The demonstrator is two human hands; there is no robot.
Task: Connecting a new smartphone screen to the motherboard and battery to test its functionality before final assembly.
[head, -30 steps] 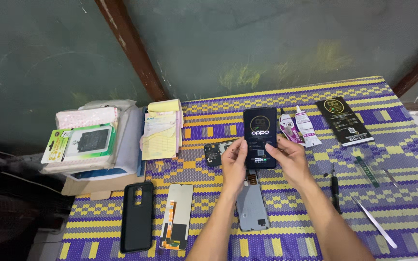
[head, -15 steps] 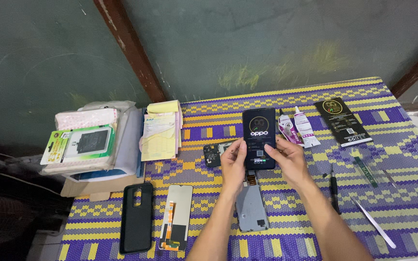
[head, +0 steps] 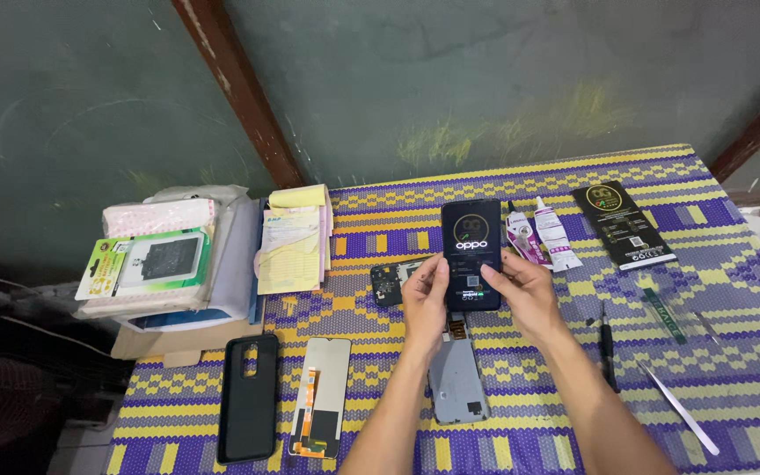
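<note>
A dark phone (head: 471,255) with a lit screen stands upright just above the middle of the frame, held between both hands: the left hand (head: 424,297) has its grip closed on the phone's lower left edge, thumb on the glass, and the right hand (head: 525,288) has its grip closed on the lower right edge. A short orange flex strip (head: 457,328) hangs from the phone's bottom toward a grey phone frame (head: 457,380) lying flat on the desk (head: 732,290) below, so the display looks powered and connected but not yet seated in its body; that reads as a trial of the screen, with the fitting and closing still left to do. Just left of the hands lies a small dark circuit part (head: 389,281), partly hidden by the left hand. In the lower left of the frame a bare display panel (head: 320,396) with an orange ribbon lies face down beside a black phone case (head: 248,398), both apart from the hands. To the right of the phone lie two small tubes (head: 543,234), then a black flat packet (head: 623,224) toward the upper right. A dark screwdriver (head: 607,352) and metal tweezers (head: 677,406) lie at the lower right. A yellow receipt pad (head: 292,239) and a pile of packaged parts (head: 164,259) sit at the left.
</note>
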